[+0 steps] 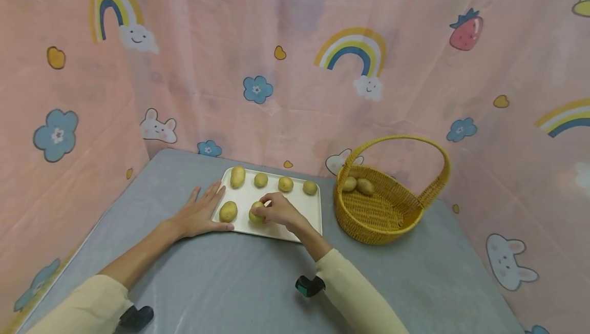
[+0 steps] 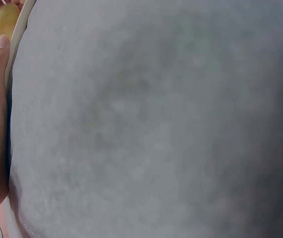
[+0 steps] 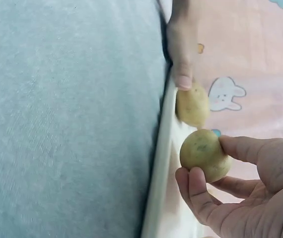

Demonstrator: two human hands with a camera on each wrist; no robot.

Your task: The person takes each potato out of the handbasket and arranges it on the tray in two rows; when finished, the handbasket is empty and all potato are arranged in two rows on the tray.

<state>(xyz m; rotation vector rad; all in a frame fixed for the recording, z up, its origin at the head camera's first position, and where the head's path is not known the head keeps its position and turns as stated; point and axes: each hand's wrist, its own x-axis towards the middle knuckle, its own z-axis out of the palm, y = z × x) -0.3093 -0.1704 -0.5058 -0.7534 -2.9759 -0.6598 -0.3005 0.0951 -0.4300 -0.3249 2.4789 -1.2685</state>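
Head view: the right hand (image 1: 279,209) is pinching a potato (image 1: 255,215) over the white tray (image 1: 310,209).
Left hand (image 1: 199,216): is resting, fingers spread, at the tray's left end.
Other potatoes (image 1: 228,211): five are lying there, two in the wicker basket (image 1: 352,223).
Backdrop (image 1: 207,42): is showing printed rainbows (image 1: 354,42).

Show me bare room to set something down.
Free: gray tabletop between both sleeves, nearer than the tray; basket floor before its two potatoes; the tray's right end, past the right hand. Crowded: the tray's far edge, lined with four potatoes.
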